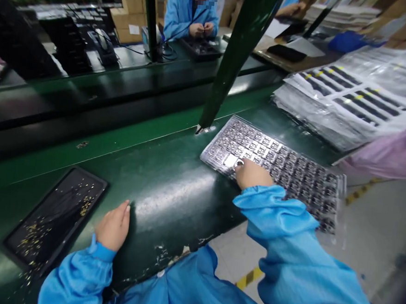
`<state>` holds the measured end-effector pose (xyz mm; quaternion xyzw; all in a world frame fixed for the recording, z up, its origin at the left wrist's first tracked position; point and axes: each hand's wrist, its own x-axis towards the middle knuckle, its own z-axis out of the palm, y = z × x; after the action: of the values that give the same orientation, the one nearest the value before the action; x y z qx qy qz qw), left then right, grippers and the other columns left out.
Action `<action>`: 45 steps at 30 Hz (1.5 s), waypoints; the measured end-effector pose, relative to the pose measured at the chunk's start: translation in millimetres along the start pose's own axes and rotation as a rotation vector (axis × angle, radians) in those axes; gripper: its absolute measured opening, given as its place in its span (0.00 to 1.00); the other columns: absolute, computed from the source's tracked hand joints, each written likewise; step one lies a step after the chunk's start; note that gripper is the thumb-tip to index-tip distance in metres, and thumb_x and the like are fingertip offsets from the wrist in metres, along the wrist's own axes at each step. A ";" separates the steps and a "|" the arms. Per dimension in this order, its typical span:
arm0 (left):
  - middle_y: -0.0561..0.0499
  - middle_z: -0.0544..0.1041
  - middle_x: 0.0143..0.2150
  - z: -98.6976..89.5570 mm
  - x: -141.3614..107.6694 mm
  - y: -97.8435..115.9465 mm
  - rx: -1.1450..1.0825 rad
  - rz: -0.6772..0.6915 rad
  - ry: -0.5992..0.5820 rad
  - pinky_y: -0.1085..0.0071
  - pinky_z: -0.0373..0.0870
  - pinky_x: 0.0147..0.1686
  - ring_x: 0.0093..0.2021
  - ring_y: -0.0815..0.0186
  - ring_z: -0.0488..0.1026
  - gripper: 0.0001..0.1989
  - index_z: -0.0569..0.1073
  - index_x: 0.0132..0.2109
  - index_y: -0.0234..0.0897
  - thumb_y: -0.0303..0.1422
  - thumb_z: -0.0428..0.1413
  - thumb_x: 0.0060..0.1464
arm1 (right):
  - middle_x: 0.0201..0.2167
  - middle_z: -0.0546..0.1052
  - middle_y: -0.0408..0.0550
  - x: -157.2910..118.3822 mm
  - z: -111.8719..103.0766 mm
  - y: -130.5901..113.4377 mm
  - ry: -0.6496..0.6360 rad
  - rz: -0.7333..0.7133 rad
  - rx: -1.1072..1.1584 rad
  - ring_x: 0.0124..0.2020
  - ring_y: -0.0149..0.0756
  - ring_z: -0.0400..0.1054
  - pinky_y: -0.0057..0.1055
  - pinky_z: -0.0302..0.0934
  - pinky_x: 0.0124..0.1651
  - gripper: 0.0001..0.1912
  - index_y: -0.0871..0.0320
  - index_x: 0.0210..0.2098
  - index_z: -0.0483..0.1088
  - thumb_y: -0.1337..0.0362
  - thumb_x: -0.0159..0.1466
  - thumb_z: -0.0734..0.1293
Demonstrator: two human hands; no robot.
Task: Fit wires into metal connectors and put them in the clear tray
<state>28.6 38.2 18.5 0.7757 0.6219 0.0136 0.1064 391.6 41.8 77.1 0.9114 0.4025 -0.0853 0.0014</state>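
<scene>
My right hand (253, 175) is over the near left part of a clear plastic blister tray (205, 156), which holds rows of small silvery metal parts (298, 175). Its thumb and finger pinch together at one small shiny metal part (239, 163). The rest of its fingers are hidden behind the hand. Resting by the table's near side, my left hand (113, 224) has its fingers curled and pressed together. Anything between those fingertips is too small to make out. To its left lies a shallow black tray (70, 207) with many tiny gold-coloured pieces (32, 239) scattered inside.
A slanted green post (230, 61) rises behind the blister tray. Stacked bagged sheets with black strips (353, 95) lie at the right. Some tiny pieces lie outside the black tray. Across the bench, a person in blue (180, 11) handles something over a dark tray (201, 47).
</scene>
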 end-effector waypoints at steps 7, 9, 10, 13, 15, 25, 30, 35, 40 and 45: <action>0.49 0.76 0.37 -0.8 -10.7 13.7 0.054 0.017 0.001 0.71 0.68 0.34 0.36 0.64 0.73 0.16 0.69 0.43 0.39 0.37 0.40 0.55 | 0.39 0.74 0.50 -93.9 51.5 -65.0 -0.101 -1.019 0.015 0.38 0.38 0.66 0.33 0.59 0.41 0.15 0.57 0.41 0.69 0.71 0.58 0.56; 0.50 0.76 0.36 -0.1 -14.9 15.7 0.065 0.048 0.006 0.71 0.68 0.34 0.35 0.64 0.73 0.16 0.70 0.42 0.39 0.37 0.40 0.55 | 0.42 0.73 0.48 -122.4 70.8 -78.0 -0.162 -1.208 0.000 0.39 0.39 0.65 0.33 0.61 0.35 0.13 0.55 0.38 0.69 0.70 0.60 0.56; 0.50 0.76 0.36 0.6 -17.3 16.5 0.066 0.068 0.016 0.71 0.68 0.34 0.35 0.65 0.73 0.16 0.70 0.41 0.40 0.37 0.40 0.55 | 0.44 0.72 0.47 -133.0 78.1 -81.6 -0.186 -1.272 -0.005 0.39 0.40 0.64 0.33 0.62 0.33 0.13 0.55 0.38 0.69 0.69 0.60 0.55; 0.50 0.77 0.36 3.5 -24.8 19.2 0.059 0.139 0.068 0.72 0.68 0.35 0.35 0.66 0.73 0.15 0.71 0.41 0.39 0.35 0.42 0.55 | 0.48 0.69 0.46 -147.3 88.2 -84.8 -0.247 -1.342 -0.005 0.41 0.44 0.63 0.35 0.63 0.32 0.13 0.54 0.39 0.69 0.68 0.60 0.56; 0.50 0.77 0.34 5.4 -29.0 21.5 0.048 0.184 0.108 0.73 0.68 0.35 0.34 0.67 0.73 0.15 0.71 0.40 0.38 0.35 0.42 0.55 | 0.50 0.68 0.46 -145.7 87.7 -85.3 -0.293 -1.308 0.021 0.43 0.45 0.63 0.36 0.63 0.34 0.13 0.54 0.40 0.70 0.69 0.60 0.57; 0.50 0.77 0.32 6.3 -37.9 28.3 0.021 0.439 0.301 0.72 0.68 0.36 0.32 0.68 0.73 0.13 0.71 0.37 0.37 0.31 0.41 0.56 | 0.41 0.74 0.44 -150.0 67.9 -94.8 -0.785 -0.670 0.700 0.43 0.34 0.66 0.30 0.59 0.46 0.18 0.53 0.41 0.70 0.54 0.58 0.58; 0.52 0.76 0.32 8.6 -44.7 29.5 -0.011 0.517 0.303 0.73 0.68 0.33 0.31 0.69 0.72 0.12 0.70 0.37 0.38 0.31 0.42 0.55 | 0.24 0.73 0.41 -153.9 70.4 -89.4 -0.971 -0.482 0.771 0.25 0.28 0.65 0.25 0.59 0.30 0.14 0.54 0.32 0.72 0.54 0.56 0.59; 0.53 0.76 0.30 16.5 -55.4 32.5 -0.064 0.485 0.224 0.73 0.67 0.34 0.29 0.70 0.70 0.10 0.70 0.38 0.39 0.32 0.45 0.54 | 0.16 0.65 0.37 -157.5 77.4 -81.0 -1.171 -0.183 0.876 0.13 0.23 0.53 0.22 0.47 0.15 0.12 0.57 0.31 0.70 0.57 0.54 0.61; 0.52 0.75 0.29 28.5 -56.3 33.7 -0.028 0.414 0.272 0.71 0.66 0.35 0.31 0.68 0.69 0.10 0.71 0.36 0.39 0.30 0.45 0.54 | 0.14 0.63 0.36 -156.8 83.7 -84.7 -0.988 -0.043 1.036 0.12 0.23 0.54 0.21 0.48 0.14 0.11 0.58 0.29 0.68 0.58 0.53 0.60; 0.52 0.75 0.30 36.2 -50.3 33.8 0.023 0.360 0.375 0.69 0.64 0.39 0.38 0.65 0.68 0.08 0.71 0.33 0.38 0.30 0.48 0.52 | 0.18 0.68 0.39 -152.8 95.2 -91.0 -0.587 0.029 1.220 0.15 0.27 0.61 0.24 0.56 0.18 0.18 0.58 0.36 0.66 0.50 0.56 0.58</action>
<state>55.2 -22.7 -5.1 0.8590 0.4828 0.1687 -0.0240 209.1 -15.5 13.3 0.6932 0.2528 -0.5414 -0.4030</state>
